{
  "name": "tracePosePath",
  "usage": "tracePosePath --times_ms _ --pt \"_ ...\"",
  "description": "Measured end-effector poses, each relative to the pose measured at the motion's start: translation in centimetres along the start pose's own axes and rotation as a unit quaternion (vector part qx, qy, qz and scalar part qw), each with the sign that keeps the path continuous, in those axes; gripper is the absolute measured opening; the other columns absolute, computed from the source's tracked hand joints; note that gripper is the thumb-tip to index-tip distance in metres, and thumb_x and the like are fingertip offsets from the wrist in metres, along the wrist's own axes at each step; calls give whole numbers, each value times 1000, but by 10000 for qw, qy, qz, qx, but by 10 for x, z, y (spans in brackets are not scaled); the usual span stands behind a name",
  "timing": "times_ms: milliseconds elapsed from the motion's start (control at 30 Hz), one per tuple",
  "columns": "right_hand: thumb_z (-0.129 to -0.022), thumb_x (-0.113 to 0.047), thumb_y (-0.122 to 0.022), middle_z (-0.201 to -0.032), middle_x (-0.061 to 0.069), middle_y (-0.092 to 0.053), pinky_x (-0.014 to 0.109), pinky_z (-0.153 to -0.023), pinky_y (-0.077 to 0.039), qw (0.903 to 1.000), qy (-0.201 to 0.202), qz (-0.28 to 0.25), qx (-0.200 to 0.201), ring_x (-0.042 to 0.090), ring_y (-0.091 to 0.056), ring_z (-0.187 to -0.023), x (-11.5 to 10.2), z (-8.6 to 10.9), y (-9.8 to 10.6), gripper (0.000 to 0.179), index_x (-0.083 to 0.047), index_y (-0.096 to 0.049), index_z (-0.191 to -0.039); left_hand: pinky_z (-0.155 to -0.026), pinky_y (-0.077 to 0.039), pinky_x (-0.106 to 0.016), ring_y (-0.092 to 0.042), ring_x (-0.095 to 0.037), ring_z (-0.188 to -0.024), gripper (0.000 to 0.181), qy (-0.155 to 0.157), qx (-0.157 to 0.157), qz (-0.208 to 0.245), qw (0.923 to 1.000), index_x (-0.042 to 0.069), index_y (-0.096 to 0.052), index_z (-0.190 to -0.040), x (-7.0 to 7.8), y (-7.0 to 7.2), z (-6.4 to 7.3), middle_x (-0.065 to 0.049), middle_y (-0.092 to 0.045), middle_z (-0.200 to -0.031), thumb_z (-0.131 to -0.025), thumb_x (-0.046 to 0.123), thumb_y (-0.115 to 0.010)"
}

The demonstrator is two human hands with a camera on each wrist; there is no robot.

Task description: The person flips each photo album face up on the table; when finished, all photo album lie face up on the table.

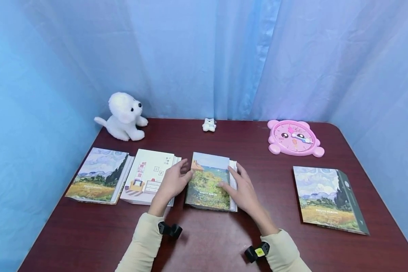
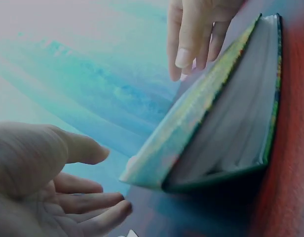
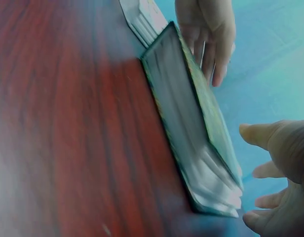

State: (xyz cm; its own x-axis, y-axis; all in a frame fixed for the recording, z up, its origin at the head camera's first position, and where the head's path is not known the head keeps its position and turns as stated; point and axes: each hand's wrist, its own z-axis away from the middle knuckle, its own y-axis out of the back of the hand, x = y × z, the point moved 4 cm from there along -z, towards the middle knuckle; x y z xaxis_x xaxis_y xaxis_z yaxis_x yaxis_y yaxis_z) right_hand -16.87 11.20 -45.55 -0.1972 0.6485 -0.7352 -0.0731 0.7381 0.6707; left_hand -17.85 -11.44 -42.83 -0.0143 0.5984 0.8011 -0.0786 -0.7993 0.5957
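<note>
Cream sleeves (image 1: 141, 240) lead to a left hand (image 1: 173, 181) and right hand (image 1: 244, 191), fingers loosely spread, holding nothing, beside a photo album (image 1: 209, 179). It lies roughly midway between the side edges of the surface (image 1: 272, 185).

Plush dog (image 1: 124, 118) and pink clock (image 1: 294, 138) flank a figurine (image 1: 209, 125).

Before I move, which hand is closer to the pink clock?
The right hand. It is at the seaside album's right edge, with the pink clock farther back and to its right. The left hand is at the album's left edge.
</note>
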Motion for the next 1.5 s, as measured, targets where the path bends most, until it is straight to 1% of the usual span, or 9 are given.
tracePosePath --times_ms 200,367,567,733,900,1033,1233,1333,1500 --pt "-89 -31 -68 -153 24 -25 58 -110 -27 9994 14 313 112 43 -27 -139 14 3 26 65 -3 -44 -143 -94 -51 -41 -58 -31 -118 51 -246 401 290 9985 0 -45 -140 18 -3 1 -19 -56 -131 -95 19 -59" --pt "-90 -34 -65 -155 23 -22 61 -110 -25 9985 -150 501 152 44 -24 -140 30 9 50 65 -5 -42 -144 -94 -51 -38 -59 -31 -116 47 -572 470 549 9957 1 -49 -136 33 -15 -1 -17 -57 -130 -93 17 -60" --pt "-89 -31 -68 -152 27 -25 62 -106 -27 9955 -158 781 506 48 -27 -137 55 22 77 64 -2 -46 -141 -93 -51 -38 -61 -30 -114 47 -616 -54 496 9969 6 -49 -138 54 -41 -4 -13 -54 -135 -95 23 -59" --pt "-88 -29 -69 -150 30 -26 64 -103 -29 9918 -147 972 820 50 -29 -134 71 37 101 62 1 -48 -138 -93 -51 -36 -61 -29 -115 48 -724 -516 656 9939 6 -47 -139 70 -68 -4 -12 -53 -135 -96 23 -57" --pt "-90 -33 -67 -149 31 -26 68 -98 -30 9871 -475 1227 917 52 -32 -131 84 51 125 65 1 -44 -141 -93 -52 -31 -60 -28 -116 50 -775 -858 779 9902 7 -46 -140 81 -97 -1 -14 -55 -133 -96 25 -58" --pt "-92 -40 -62 -152 30 -20 73 -96 -28 9818 -917 1425 862 54 -27 -133 97 61 144 70 -2 -38 -145 -94 -50 -29 -59 -23 -117 53 -740 -1062 650 9894 9 -44 -142 90 -120 4 -10 -57 -132 -96 30 -58" --pt "-94 -39 -59 -153 31 -16 75 -97 -24 9770 -1021 1574 1015 54 -20 -136 115 74 166 68 -1 -36 -146 -91 -50 -24 -60 -17 -115 58 -763 -1267 665 9868 10 -43 -144 105 -152 9 -5 -59 -131 -93 32 -62" --pt "-95 -38 -58 -154 31 -12 75 -98 -22 9759 -1096 1543 1088 54 -16 -138 122 81 176 70 0 -32 -147 -89 -49 -20 -61 -15 -112 62 -754 -1342 740 9853 9 -42 -144 114 -169 11 -5 -59 -131 -91 32 -65" --pt "-95 -35 -57 -154 32 -9 74 -99 -21 9740 -1230 1447 1237 55 -14 -138 137 91 194 72 2 -27 -149 -87 -49 -17 -62 -12 -110 67 -698 -1470 637 9846 8 -40 -145 126 -199 13 -3 -57 -132 -90 34 -67"
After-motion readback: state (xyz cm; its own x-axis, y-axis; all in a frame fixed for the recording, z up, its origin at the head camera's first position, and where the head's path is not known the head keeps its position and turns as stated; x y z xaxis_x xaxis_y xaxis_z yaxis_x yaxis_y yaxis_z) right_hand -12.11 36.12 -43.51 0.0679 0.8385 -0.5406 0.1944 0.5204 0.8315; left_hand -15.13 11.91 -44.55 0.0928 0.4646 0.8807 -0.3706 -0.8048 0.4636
